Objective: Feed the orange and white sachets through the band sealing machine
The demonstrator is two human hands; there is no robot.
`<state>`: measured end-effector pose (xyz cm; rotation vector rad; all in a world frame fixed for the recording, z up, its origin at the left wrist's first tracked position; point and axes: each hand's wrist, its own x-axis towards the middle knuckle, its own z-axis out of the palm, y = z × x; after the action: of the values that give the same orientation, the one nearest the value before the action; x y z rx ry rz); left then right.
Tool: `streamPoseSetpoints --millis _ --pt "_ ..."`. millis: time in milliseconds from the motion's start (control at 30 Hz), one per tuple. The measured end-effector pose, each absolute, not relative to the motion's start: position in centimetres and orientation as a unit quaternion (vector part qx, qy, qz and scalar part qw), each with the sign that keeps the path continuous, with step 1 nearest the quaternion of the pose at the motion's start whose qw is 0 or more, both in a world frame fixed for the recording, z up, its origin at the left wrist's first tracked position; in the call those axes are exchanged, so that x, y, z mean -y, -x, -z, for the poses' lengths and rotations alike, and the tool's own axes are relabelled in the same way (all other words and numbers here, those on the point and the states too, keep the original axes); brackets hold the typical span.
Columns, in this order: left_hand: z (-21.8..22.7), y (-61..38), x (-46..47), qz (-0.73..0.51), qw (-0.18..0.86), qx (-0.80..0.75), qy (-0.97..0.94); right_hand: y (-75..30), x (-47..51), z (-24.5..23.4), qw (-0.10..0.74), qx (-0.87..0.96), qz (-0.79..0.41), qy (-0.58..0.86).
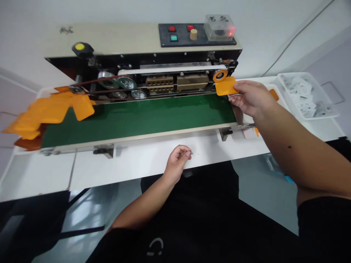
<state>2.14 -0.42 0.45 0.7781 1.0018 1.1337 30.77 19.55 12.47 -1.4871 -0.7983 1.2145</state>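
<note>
My right hand (pixel 253 96) pinches a small orange pouch (pixel 225 86) by its right edge. The pouch's upper edge is at the right end of a band sealing machine (pixel 109 40), just under its orange wheel (pixel 220 75). Below that pouch runs the machine's green conveyor belt (pixel 153 115). Over the white table's front edge, my left hand (pixel 178 160) is loosely closed, thumb against the fingers, with nothing visible in it. A pile of similar orange pouches (pixel 52 109) lies at the belt's left end, one overlapping the belt.
On the machine's top is a black control panel (pixel 181 36) with buttons, a knob and a clear cover. A clear bin (pixel 323 115) of small white packets stands at the far right. Behind my right wrist, part of another orange piece (pixel 274 94) shows in a white tray.
</note>
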Motion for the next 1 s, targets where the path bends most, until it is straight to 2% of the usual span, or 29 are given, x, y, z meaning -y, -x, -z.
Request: streamPoseSetpoints --millis 267,500,600,733,833,1000 --pt "-0.3 -1.9 0.6 -0.497 0.659 -0.445 -0.347 -31.0 -16.7 -13.7 0.485 0.354 -0.498 0.626" --pt "-0.2 -1.9 0.6 -0.493 0.655 -0.451 -0.352 -33.8 -12.5 -13.9 0.529 0.316 -0.445 0.65" --pt "-0.1 -2.0 0.6 -0.486 0.658 -0.454 -0.355 -37.3 -10.9 -12.7 0.563 0.299 -0.392 0.663" --pt "-0.2 -2.3 0.7 -0.479 0.663 -0.451 -0.357 -44.3 -9.6 -10.0 0.583 0.275 -0.243 0.725" --pt "-0.3 -2.6 0.9 -0.472 0.665 -0.453 -0.361 -48.8 -9.0 -7.8 0.462 0.299 -0.175 0.817" --pt "-0.7 -3.4 1.3 -0.457 0.66 -0.465 -0.372 -51.5 -9.7 -5.2 0.239 0.41 -0.223 0.851"
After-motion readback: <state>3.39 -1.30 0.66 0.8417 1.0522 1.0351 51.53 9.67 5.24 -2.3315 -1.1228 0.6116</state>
